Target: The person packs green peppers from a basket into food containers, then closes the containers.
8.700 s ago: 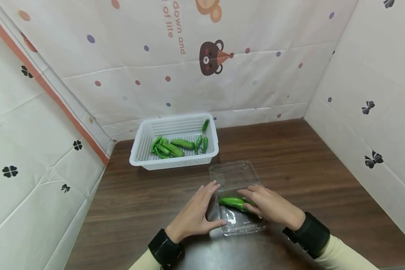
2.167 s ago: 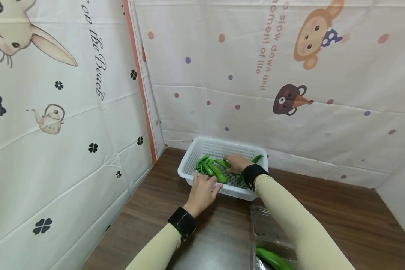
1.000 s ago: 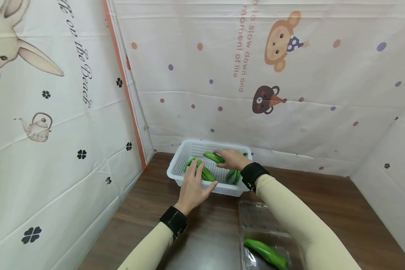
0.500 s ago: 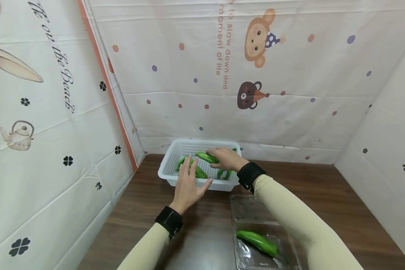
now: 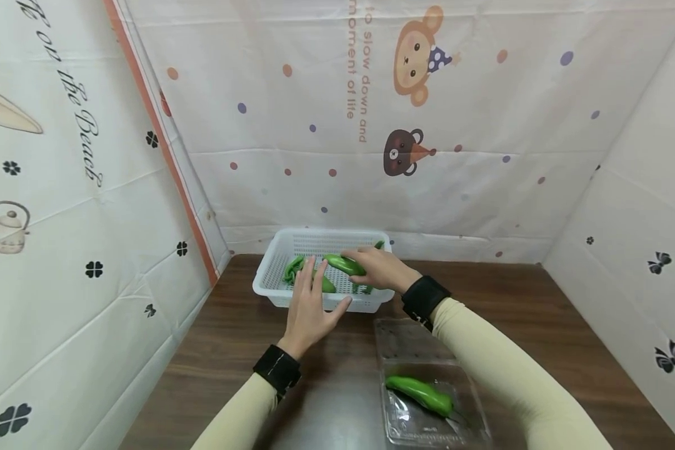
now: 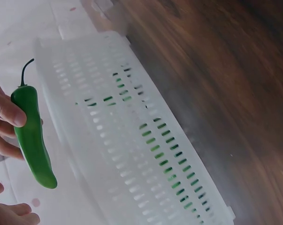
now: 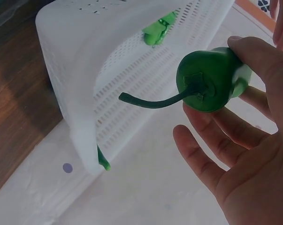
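Note:
Just above the basket, my right hand (image 5: 384, 269) pinches a large green chili pepper (image 5: 344, 264) between thumb and fingers. In the right wrist view the pepper (image 7: 207, 84) shows its stem end, with the curved stem pointing away from the hand. My left hand (image 5: 309, 312) is at the basket's front side, fingers extended and thumb spread, holding nothing. More green peppers (image 5: 327, 285) lie in the white perforated basket (image 5: 360, 304), partly hidden by both hands. Another large green pepper (image 5: 422, 395) lies in the open clear plastic clamshell box (image 5: 390, 425).
The clamshell's flat-open lid (image 5: 410, 342) points toward the basket, partly beneath the right sleeve (image 5: 500, 359). The brown wooden table (image 5: 230, 350) meets a printed cloth backdrop (image 5: 292, 200) behind the basket. Cloth walls also stand left and right.
Earlier, the right hand was laying a pepper in the clamshell; that pepper now lies there released. Both hands moved to the basket, and the right hand has lifted another pepper off the basket floor.

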### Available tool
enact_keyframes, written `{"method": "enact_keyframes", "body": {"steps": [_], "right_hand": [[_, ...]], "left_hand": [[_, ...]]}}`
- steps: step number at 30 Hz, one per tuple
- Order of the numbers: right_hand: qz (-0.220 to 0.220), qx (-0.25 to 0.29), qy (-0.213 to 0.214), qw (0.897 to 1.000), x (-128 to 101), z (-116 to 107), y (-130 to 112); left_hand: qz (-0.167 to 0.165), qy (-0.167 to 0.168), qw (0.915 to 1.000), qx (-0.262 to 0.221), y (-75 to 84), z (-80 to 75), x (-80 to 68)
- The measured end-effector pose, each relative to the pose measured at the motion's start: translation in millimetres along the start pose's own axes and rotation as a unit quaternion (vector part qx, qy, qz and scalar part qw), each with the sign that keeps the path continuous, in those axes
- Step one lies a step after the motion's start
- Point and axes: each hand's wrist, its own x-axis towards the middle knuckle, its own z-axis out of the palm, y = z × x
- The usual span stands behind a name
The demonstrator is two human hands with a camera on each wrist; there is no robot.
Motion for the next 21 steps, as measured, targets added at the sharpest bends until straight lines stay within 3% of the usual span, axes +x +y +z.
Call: {"method": "enact_keyframes", "body": {"steps": [21], "right_hand": [[0.008,0.018,0.048,0.999,-62,0,2]], "left_hand": [[0.036,0.010,0.9985,-0.039,21.1,11.3,-2.2]]}}
